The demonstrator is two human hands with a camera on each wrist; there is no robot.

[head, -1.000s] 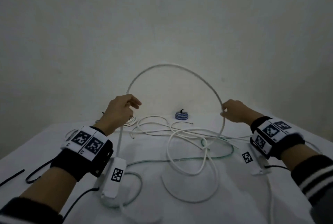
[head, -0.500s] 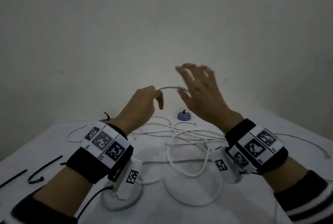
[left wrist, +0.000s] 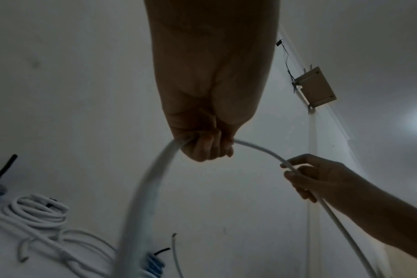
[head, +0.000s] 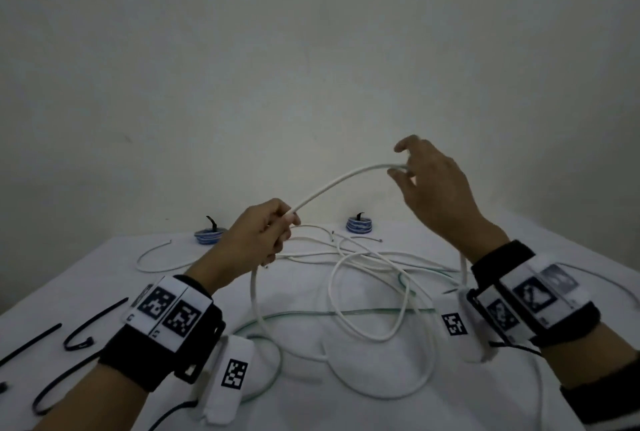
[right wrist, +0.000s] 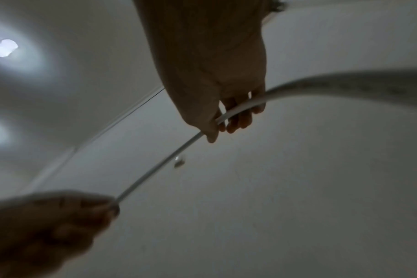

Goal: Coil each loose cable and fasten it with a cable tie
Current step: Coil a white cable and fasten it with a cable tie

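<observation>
The left hand point(head: 258, 234) is gripping the white cable point(head: 341, 181) in a closed fist above the surface point(head: 104, 264), evidently anchoring the coil's gathering point. The right hand point(head: 431, 188) is pinching the same cable further along between thumb and fingertips, other fingers loosely spread, apparently drawing out slack for a loop. The rest of the cable is trailing down into a tangle on the white-covered surface, where black ties point(head: 86, 330) are lying at left. A plain pale wall is standing behind.

Blurred by closeness: white cable point(right wrist: 360, 82) at 2 o'clock and left hand point(right wrist: 43, 225) at 8 o'clock, right wrist view. Cut off at 8 o'clock: black cable ties point(head: 41, 392), head view.
</observation>
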